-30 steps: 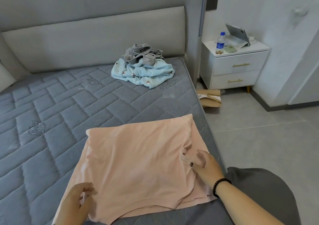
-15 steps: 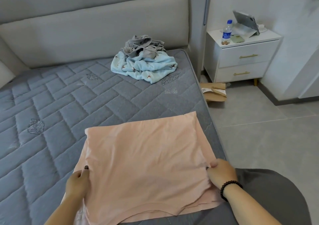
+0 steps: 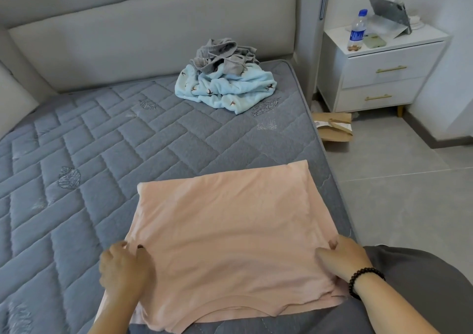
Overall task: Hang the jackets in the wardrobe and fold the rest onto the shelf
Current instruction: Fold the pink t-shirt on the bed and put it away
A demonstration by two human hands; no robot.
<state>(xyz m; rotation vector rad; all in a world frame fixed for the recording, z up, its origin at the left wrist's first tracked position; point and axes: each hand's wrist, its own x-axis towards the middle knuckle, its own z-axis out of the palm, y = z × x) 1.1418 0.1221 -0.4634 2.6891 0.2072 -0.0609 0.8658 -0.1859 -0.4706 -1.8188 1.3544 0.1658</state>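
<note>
Pink garment lies flat on the near right part of the bed, partly folded into a rough rectangle; layered edges show along its near hem. It sits close to the mattress's right edge.

Change over the last second: the right hand was pressing into the cloth near its right side; it has moved out to the right edge and now pinches it, thumb on top. The left hand has come up from the near left corner to the left edge, fingers closed on the fabric, thumb over it. The small bunch of wrinkles by the right hand is gone; the surface reads smoother.

Judgement: smoothing is over and both hands are set for the next fold, probably lifting the near half away or bringing the sides over. Folding of this item is mid-way; it has not reached a shelf.

Outward: a crumpled light blue patterned garment with a grey garment on top waits near the headboard, well apart. No wardrobe or shelf in view. White nightstand stands beside the bed.
</note>
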